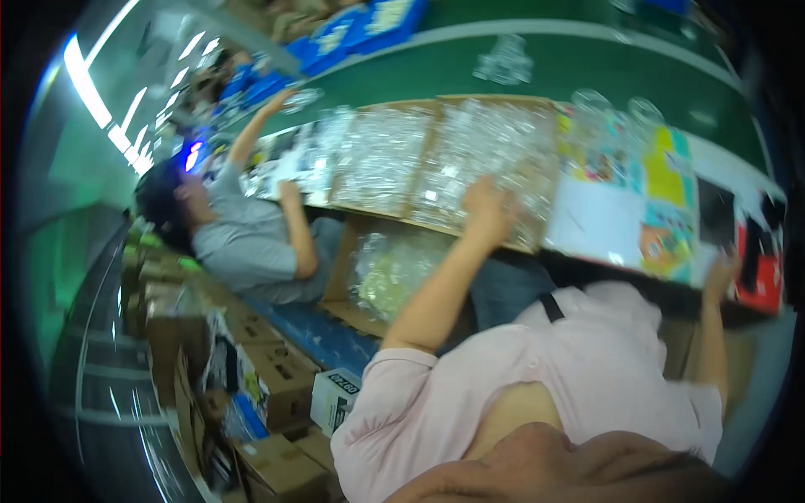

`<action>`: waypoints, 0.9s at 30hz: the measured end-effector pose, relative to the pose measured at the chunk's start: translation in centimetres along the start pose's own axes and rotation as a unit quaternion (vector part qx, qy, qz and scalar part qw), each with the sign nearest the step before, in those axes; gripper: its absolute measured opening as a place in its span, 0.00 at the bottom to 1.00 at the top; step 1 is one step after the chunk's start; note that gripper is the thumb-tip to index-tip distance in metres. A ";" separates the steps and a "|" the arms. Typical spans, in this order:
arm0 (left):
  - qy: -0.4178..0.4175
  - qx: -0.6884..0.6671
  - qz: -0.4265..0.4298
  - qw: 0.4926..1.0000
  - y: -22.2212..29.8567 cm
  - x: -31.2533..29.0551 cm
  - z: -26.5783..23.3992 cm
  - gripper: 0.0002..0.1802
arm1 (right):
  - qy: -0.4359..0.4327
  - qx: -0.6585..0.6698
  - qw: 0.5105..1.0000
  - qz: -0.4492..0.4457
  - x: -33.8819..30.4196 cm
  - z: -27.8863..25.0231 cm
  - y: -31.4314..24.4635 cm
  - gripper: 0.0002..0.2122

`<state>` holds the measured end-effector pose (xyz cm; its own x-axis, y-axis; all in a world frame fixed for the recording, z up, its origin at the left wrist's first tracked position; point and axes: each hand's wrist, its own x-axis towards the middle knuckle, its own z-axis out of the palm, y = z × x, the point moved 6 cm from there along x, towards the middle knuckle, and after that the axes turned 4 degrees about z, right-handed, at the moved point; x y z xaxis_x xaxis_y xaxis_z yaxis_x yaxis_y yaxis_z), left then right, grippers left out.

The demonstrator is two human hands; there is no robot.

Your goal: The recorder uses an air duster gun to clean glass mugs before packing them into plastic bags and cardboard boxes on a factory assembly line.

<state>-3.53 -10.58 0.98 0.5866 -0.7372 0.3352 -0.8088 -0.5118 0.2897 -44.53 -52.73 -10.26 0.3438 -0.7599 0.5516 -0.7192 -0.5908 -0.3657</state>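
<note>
Plastic pieces (482,126): loads of clear, shiny, thin-looking bits, heaped in the open cardboard box (547,168) right in front of me. Too blurry to make out one single shape.
Left hand (492,211): over the near side of that box, fingers pointing onto the heap. Couldn't tell whether they'd closed on a piece or were just resting there.
Right hand (721,275): well apart from the left, at the near edge of the table, beside a red-and-black item (759,260). Fingers were a blur too, so open or closed, no clue.
Step in hand: my read is picking from the heap, left hand doing the work.
Next move: I'd say it called for getting fingertips round one piece and lifting it free of its neighbours. Stuff this slick probably slides and snags.
Second box (381,138): same kind of glittery clear filling, just left of mine, plain brown card walls.
White sheet (595,214): flat, smooth-looking, right of my box, next to a yellow-and-teal printed sheet (671,226).
Green surface (587,63): long and even, beyond the boxes, with a clear lumpy cluster (505,60) lying on it.
Lower carton (340,289): crinkly see-through bag (394,268) inside, yellowish-green tint.
</note>
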 end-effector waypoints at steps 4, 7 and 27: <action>0.017 -0.009 -0.043 0.999 -0.8 -1.0 -0.1 0.18 | -0.076 0.031 0.995 0.054 0.5 0.0 -2.2 0.15; 0.018 0.002 -0.060 0.998 -0.4 -0.7 -1.5 0.19 | -0.092 0.025 0.995 0.020 0.3 -0.6 -4.0 0.14; -0.017 0.006 -0.062 0.998 0.4 -0.6 -0.7 0.14 | -0.121 0.128 0.983 -0.058 0.3 -3.0 -7.8 0.18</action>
<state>-4.19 -10.00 1.55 0.6803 -0.6823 0.2677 -0.7309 -0.6049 0.3159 -40.60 -47.57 -5.00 0.5698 -0.7076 0.4179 -0.5017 -0.7023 -0.5051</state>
